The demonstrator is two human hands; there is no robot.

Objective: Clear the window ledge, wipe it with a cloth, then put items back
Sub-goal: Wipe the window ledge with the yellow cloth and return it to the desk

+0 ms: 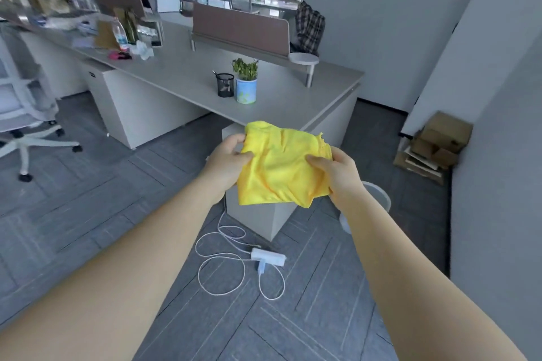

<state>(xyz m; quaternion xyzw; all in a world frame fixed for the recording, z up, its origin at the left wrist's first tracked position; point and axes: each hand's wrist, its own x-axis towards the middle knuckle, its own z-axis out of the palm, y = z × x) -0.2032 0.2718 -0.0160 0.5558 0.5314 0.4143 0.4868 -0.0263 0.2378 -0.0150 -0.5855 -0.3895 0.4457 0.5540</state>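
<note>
A crumpled yellow cloth (281, 167) hangs in the air in front of me, above the carpet and just before the desk corner. My left hand (228, 158) pinches its left edge and my right hand (337, 176) grips its right edge. On the grey desk (181, 73) behind the cloth stand a small potted plant in a blue-white pot (246, 82) and a black mesh pen holder (225, 85), side by side. No window ledge is in view close by.
A white power strip (268, 256) with looped cable lies on the floor ahead. A white bin (378, 199) stands behind my right forearm. Cardboard boxes (437, 146) are stacked by the right wall. A white office chair (26, 114) is at left. People sit further back.
</note>
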